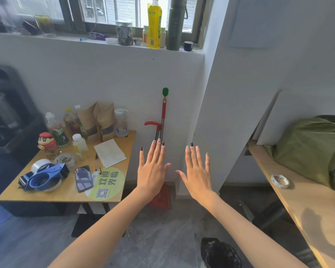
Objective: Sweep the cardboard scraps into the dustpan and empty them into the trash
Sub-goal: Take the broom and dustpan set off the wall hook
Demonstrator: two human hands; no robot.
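Observation:
A red long-handled broom and dustpan set (162,117) leans upright against the white wall, its green handle tip near the top and the red dustpan (162,198) resting on the grey floor. My left hand (153,167) is stretched out flat in front of the handles, fingers apart, holding nothing. My right hand (197,171) is spread open beside it, to the right, also empty. A trash bin with a black liner (219,252) stands on the floor at the bottom edge. No cardboard scraps are visible.
A small wooden table (66,196) at the left carries bottles, paper bags, a blue tape dispenser (45,176), a phone (83,177) and a figurine. A wooden shelf (306,206) at the right holds a tape roll (280,180) and a green bag (315,147). The windowsill above is crowded with bottles.

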